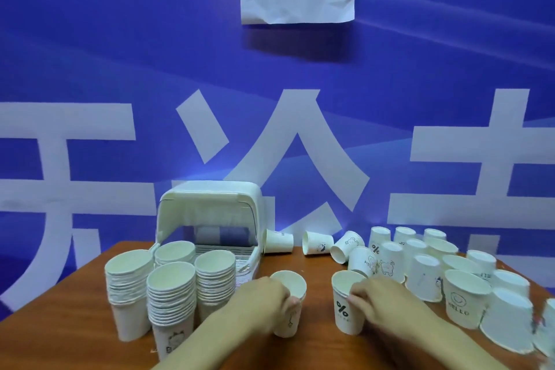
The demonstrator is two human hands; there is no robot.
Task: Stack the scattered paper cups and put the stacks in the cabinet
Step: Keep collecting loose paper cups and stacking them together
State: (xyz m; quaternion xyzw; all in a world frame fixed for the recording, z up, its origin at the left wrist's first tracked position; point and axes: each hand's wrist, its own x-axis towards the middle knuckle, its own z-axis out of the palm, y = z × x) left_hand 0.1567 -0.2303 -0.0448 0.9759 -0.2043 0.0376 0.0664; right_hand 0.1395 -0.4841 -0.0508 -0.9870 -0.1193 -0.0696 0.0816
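Paper, light and crushable: before the cabinet (207,201), left hand (264,300) wraps a cup (289,323), right hand (372,297) pinches the % cup (345,314) at its rim; gentle sidewall holds seem wisest.

The rightmost cups (547,324) are blurred and cut by the edge; the left forearm (210,336) partly hides the front stack (171,297).
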